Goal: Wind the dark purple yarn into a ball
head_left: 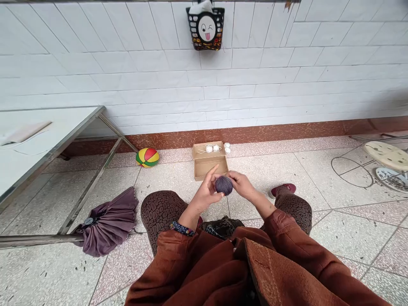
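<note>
A dark purple ball of yarn (224, 185) is held up in front of my lap. My left hand (206, 190) cups it from the left, with the thumb below and the index finger raised above. On the other side, my right hand (241, 184) has its fingers pinched together at the ball's upper right edge; whether a strand is between them is too small to tell. Beyond my hands an open cardboard box (210, 166) lies on the floor. Two white yarn balls (212, 148) rest on its lid, and more white balls (227, 148) sit just right of it.
A colourful ball (147, 157) lies by the wall. At left stand a metal-framed table (63, 140) and a half-folded purple umbrella (110, 221). A black basket (205, 29) hangs on the tiled wall. To the right is a stool (387, 155) with a round seat.
</note>
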`<control>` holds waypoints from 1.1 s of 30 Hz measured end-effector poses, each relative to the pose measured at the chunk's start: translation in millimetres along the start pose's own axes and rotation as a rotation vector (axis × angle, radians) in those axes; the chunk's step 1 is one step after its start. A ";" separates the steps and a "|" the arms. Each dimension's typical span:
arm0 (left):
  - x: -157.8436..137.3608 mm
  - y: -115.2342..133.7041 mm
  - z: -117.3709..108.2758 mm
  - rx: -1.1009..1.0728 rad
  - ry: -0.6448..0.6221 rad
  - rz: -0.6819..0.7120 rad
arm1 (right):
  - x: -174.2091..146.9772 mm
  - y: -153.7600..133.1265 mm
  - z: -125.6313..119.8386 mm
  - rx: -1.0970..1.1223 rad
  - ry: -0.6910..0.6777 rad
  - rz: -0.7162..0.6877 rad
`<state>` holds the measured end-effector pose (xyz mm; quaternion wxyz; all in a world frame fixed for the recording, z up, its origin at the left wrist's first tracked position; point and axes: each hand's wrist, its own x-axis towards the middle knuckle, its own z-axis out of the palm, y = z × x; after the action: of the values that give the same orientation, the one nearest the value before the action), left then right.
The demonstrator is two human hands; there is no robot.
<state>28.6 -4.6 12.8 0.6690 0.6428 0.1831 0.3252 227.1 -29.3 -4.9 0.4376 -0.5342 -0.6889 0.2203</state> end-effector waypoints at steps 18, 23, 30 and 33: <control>1.0 -13.9 -14.2 0.290 0.256 -0.070 | 4.3 -55.6 -23.5 -0.040 -0.105 -0.223; -4.4 -6.1 -5.4 0.164 0.024 -0.001 | 21.6 -20.6 -14.1 -0.002 -0.010 -0.128; 0.3 -11.7 -10.7 -0.108 0.283 -0.036 | -26.3 8.8 35.4 -0.061 -0.160 -0.009; 3.4 -19.7 -14.2 -0.066 0.409 -0.055 | -44.1 -3.3 40.0 -0.107 -0.288 -0.109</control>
<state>25.6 8.9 -7.4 0.6473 0.5358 0.3219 0.4362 193.8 -64.8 -39.3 0.3168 -0.4814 -0.7831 0.2336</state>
